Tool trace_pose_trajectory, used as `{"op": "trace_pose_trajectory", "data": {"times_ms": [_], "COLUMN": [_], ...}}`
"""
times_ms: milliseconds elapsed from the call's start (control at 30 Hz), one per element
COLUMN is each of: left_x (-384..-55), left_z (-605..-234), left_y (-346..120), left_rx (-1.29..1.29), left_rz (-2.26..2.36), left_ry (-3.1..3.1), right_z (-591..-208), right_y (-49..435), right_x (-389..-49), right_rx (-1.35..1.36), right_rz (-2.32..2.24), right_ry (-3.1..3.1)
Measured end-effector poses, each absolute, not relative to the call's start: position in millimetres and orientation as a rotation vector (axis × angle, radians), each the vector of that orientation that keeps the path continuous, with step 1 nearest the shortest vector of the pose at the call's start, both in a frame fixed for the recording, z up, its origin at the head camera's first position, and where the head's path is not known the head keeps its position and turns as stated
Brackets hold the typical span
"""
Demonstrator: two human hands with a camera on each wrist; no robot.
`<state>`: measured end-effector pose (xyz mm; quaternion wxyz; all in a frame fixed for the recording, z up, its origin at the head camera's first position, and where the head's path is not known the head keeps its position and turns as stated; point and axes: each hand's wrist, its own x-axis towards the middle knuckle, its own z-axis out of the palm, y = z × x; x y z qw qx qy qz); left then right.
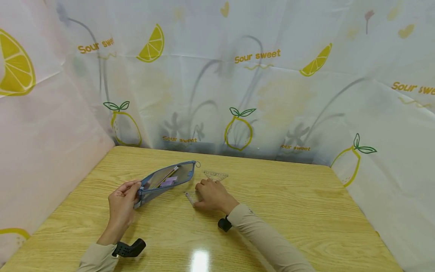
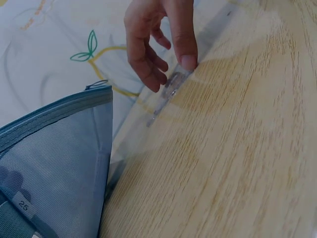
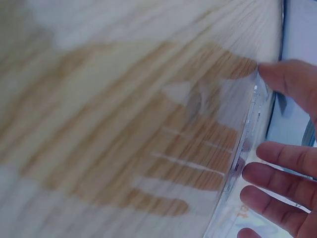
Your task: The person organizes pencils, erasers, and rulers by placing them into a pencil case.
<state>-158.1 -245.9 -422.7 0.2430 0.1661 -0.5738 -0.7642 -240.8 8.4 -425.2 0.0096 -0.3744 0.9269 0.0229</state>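
My left hand point(image 1: 121, 207) grips the left end of a blue mesh pencil pouch point(image 1: 183, 174), pinching it near the zip between thumb and fingers. The pouch's mouth gapes, with a pencil point(image 1: 166, 177) and a purple item point(image 1: 168, 182) inside. My right hand point(image 1: 215, 195) is over the table to the right of the pouch, fingers spread and fairly straight. Its thumb touches a clear plastic measuring piece point(image 1: 189, 199) with marked edges, partly hidden by the hand. Just beyond the fingertips lies a clear set square point(image 1: 215, 175). In the left wrist view, the pouch point(image 2: 59, 148) shows a small "25" label.
The wooden table point(image 1: 289, 211) is glossy and reflects the right hand. A pale lemon-print sheet point(image 1: 210, 83) rises behind it and at both sides. Black wrist cameras point(image 1: 130, 248) sit on both forearms.
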Motion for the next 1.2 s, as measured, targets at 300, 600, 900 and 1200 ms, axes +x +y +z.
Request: {"op": "trace_pose_trajectory", "data": {"times_ms": [300,600,900,1200], "left_x": [-157.9,-156.3,-156.7,-156.5], "left_z": [-423.9,-423.6,-425.1,-425.0], "left_y": [-246.8,-247.6,-247.4,-248.2], "left_rx": [0.446,0.440,0.447,0.444], "left_rz": [-2.114,-2.095,-2.076,-2.071], "left_ry": [-1.553,-1.574,-1.585,-1.586], "right_z": [-425.7,-426.9,-428.7,-427.3], "right_y": [6.4,5.8,4.2,1.6], "right_x": [-241.0,-242.2,-244.0,-242.7], "right_rx": [-1.176,-1.194,-1.182,-1.263], "right_rz": [0.061,-0.036,-0.097,-0.017], "right_ry": [2.881,2.879,2.869,2.905]}}
